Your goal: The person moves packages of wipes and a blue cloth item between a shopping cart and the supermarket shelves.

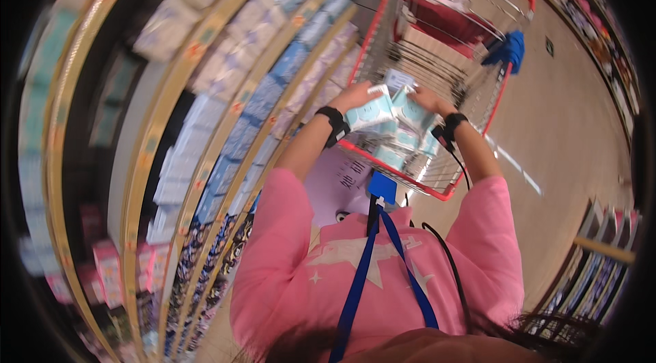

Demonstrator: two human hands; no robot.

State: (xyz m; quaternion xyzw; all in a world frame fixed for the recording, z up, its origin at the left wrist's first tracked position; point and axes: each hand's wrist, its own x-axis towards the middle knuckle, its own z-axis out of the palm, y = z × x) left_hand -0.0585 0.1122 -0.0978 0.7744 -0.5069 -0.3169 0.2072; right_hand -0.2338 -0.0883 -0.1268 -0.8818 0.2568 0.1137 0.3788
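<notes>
Over the near end of a wire shopping cart (441, 194), my left hand (353, 96) grips a white and mint-green soft pack (370, 109). My right hand (431, 102) holds a similar pack (410, 111), tilted, close beside the first. Below both hands, several packs of the same colours (390, 155) lie in the cart basket. A pale blue-white pack (400, 78) shows just beyond my fingers. The undersides of the held packs are hidden, and motion blur softens the view.
Shelves (225, 107) stacked with packaged goods run close along the left. A dark red folding seat (446, 20) and a blue cloth (507, 50) are at the cart's far end. More shelving (584, 260) stands at the lower right, and a display of colourful goods (579, 4) curves along the upper right.
</notes>
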